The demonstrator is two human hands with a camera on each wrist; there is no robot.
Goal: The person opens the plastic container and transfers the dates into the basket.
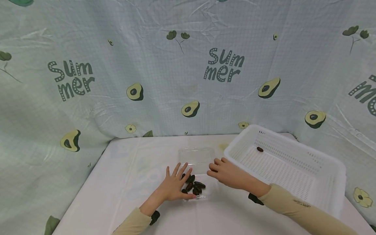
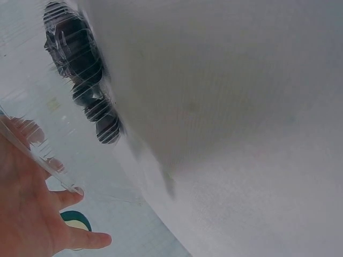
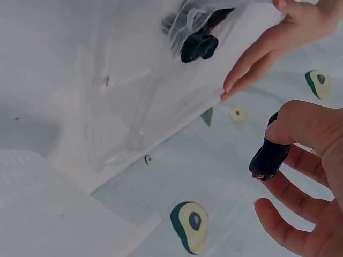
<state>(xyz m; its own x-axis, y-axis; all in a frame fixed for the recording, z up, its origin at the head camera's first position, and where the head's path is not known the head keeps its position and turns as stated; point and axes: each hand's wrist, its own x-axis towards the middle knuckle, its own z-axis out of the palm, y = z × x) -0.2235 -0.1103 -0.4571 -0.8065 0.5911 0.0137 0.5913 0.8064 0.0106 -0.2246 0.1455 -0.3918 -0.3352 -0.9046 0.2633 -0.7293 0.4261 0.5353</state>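
Note:
Several dark, glossy dates (image 1: 198, 185) lie in a clear plastic clamshell box (image 1: 201, 196), its lid (image 1: 196, 155) folded back on the far side. My left hand (image 1: 175, 186) spreads its fingers along the box's left side, the thumb at the near edge. In the left wrist view, those straight fingers touch the clear plastic wall. Between the box and a white basket, my right hand (image 1: 228, 173) is raised. It pinches one date (image 3: 269, 156) between thumb and fingers, as the right wrist view shows; the head view hides this date.
The white perforated basket (image 1: 329, 166) stands at the right, with a single date (image 1: 259, 149) inside near its far left corner. A hanging cloth (image 1: 164, 65) printed with avocados rises behind and beside the white table (image 1: 123, 182).

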